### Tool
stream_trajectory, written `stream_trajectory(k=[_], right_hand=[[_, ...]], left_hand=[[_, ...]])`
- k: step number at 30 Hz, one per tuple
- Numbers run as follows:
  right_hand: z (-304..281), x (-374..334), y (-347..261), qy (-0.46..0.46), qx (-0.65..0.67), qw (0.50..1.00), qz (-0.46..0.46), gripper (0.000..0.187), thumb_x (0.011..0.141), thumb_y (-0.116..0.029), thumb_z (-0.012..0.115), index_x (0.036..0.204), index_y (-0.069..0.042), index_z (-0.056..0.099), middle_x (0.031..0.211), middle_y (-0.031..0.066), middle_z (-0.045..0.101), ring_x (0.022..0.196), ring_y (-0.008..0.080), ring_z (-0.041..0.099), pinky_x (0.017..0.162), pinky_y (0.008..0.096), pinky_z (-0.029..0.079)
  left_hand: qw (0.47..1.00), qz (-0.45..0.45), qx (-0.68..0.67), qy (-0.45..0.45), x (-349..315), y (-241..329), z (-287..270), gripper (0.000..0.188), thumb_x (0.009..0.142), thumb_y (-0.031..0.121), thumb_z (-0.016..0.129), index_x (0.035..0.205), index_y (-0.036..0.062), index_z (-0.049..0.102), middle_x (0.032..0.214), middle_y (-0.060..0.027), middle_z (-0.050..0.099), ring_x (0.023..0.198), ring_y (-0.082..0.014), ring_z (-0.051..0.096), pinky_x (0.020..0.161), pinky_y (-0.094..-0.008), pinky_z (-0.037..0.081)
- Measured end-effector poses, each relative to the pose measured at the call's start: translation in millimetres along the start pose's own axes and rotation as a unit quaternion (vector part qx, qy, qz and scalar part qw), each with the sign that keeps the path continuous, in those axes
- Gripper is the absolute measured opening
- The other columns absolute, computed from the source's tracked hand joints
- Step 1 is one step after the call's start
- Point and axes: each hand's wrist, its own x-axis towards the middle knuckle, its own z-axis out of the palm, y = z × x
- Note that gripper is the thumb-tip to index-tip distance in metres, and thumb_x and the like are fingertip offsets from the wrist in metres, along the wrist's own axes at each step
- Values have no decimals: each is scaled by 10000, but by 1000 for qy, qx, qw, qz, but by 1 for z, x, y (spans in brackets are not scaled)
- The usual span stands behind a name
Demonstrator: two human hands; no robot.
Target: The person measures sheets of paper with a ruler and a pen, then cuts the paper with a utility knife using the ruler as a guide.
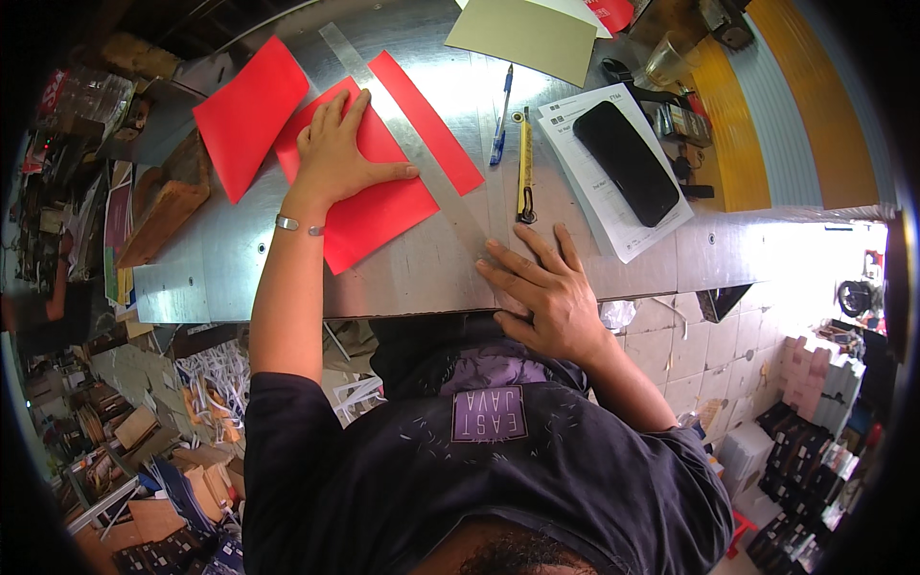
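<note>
My left hand (337, 153) lies with fingers spread on a red sheet (379, 220), its thumb reaching the edge of a long metal ruler (433, 177). The ruler runs slantwise over the table, between that sheet and a narrower red strip (436, 125) on its right. Beside the ruler's near end, my right hand (551, 292) rests at the table's front edge, fingers apart and nothing visible in it. Just beyond its fingertips lies a yellow utility knife (524, 168). Left of the knife is a blue pen (501, 115). Another red sheet (251, 120) lies at the far left.
A black phone (626, 163) sits on white printed papers (615, 244) at the right. An olive-grey sheet (522, 38) lies at the back, near a clear plastic cup (668, 59). A wooden block (168, 216) stands at the metal table's (225, 287) left side.
</note>
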Motion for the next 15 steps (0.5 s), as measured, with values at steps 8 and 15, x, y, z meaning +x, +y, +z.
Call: stream_trajectory(k=[8,15], right_hand=[[1,0,0,0,-1,1000,1,702,827,-324,830,1506,-218,687,1643,11,583,1597,347,413,1340,682,163],[1,-1,1,0,-2,1000,1,700,830,-325,828,1508,-225,687,1644,7,582,1599,341,410,1345,677,157]], left_hand=[[1000,-1,0,-4,1,-3,2,1511,521,874,915,1724,122,396,1806,-221,280,1697,-398,162,1319,-595,157],[1000,1,3,-3,2,-4,5,1529,510,894,908,1726,127,391,1805,-225,277,1699,-404,151,1322,-597,150]])
